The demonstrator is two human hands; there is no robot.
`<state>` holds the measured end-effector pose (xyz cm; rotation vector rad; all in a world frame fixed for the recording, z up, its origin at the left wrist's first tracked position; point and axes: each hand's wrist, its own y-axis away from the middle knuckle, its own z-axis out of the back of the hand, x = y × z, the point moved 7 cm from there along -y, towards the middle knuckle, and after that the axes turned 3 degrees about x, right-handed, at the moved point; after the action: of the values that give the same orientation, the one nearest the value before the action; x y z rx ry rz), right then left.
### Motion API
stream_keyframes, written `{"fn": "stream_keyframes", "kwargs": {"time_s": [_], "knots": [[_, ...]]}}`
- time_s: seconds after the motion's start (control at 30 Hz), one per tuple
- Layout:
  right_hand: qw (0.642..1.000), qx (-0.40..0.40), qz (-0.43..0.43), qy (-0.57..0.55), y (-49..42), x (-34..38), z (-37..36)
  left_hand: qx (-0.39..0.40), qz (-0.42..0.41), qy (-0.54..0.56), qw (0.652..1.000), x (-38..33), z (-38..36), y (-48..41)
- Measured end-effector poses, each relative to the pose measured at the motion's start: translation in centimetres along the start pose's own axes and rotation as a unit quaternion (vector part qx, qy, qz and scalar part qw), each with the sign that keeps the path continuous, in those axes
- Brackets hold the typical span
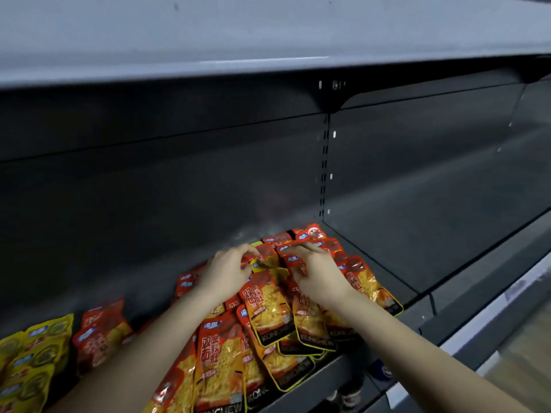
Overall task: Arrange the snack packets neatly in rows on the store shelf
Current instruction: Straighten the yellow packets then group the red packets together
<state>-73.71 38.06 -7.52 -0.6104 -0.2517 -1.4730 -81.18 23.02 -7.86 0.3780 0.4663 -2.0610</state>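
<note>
1. The red snack packets (268, 308) lie in a loose, overlapping heap on the shelf (387, 257), near its back wall. Squaring them likely means lifting each by its top edge and sliding it flush with its neighbour.
2. Both forearms reach forward. The left hand (226, 271) pinches one packet's top edge, and the right hand (317, 274) curls its fingers round another just beside it.
</note>
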Motion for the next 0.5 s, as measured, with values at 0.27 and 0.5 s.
{"fn": "stream_keyframes", "kwargs": {"time_s": [0.27,0.5], "knots": [[0.996,0.086,0.005,0.029,-2.4,-1.6,-1.7,-0.008,0.058,-0.014,0.998,0.7,-1.2,-1.1],[0.991,0.106,0.025,0.079,-4.3,-2.0,-3.4,-0.028,0.076,-0.042,0.996,0.4,-1.5,-1.8]]}}
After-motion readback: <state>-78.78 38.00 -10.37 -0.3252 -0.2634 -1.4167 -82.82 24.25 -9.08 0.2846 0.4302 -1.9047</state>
